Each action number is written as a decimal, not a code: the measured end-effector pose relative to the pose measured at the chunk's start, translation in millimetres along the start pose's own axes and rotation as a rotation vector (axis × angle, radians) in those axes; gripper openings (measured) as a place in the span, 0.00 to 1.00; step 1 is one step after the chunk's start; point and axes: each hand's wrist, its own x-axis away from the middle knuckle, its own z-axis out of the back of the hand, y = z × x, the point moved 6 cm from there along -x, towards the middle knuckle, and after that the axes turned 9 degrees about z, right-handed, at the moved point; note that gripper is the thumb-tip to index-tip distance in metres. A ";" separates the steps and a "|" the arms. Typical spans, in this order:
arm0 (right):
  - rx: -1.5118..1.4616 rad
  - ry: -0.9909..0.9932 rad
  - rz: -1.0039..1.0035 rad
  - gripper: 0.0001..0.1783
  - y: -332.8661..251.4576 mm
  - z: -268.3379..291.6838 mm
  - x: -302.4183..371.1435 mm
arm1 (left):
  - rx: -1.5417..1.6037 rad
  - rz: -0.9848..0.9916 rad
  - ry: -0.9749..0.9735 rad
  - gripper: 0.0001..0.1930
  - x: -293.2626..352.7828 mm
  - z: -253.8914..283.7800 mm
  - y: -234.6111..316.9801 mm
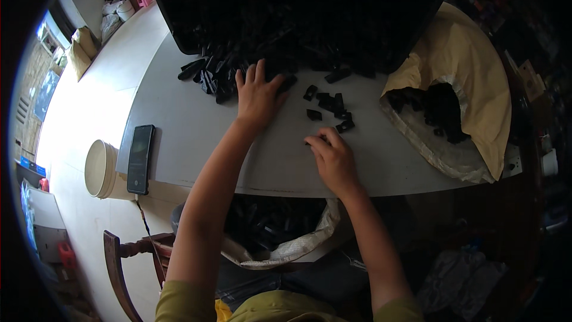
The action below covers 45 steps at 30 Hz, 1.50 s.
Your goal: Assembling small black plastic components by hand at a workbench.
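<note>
My left hand (pixel 257 100) reaches to the near edge of a heap of black plastic pieces (pixel 215 77), its fingers spread and touching them. One elongated black piece (pixel 288 84) lies against its thumb side. Closer to the table's front edge, my right hand (pixel 335 164) is closed in a pinch, with the dark tip of a small black piece showing at its fingertips. Just beyond it lies a loose group of small black pieces (pixel 329 102), some with a hole.
A large black container (pixel 298 6) stands at the back of the grey table (pixel 179 113). On the right lies an open paper sack (pixel 476 83) of black pieces; another sack (pixel 310 249) sits below the front edge. A phone (pixel 140 159) and bucket (pixel 100 170) are at left.
</note>
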 end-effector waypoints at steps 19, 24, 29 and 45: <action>-0.205 -0.141 -0.019 0.18 -25.6 6.5 12.6 | 0.509 -0.181 -0.289 0.13 121.6 59.5 1.5; -0.154 -0.275 -0.007 0.17 -26.0 17.4 11.9 | 0.549 -0.192 -0.326 0.12 122.3 58.5 2.6; -0.119 -0.289 -0.017 0.18 -21.8 20.2 19.4 | 0.575 -0.201 -0.320 0.12 121.6 57.1 4.7; -0.242 -0.326 0.166 0.14 -30.6 -2.1 12.2 | 0.556 -0.341 -0.274 0.14 127.0 67.8 10.3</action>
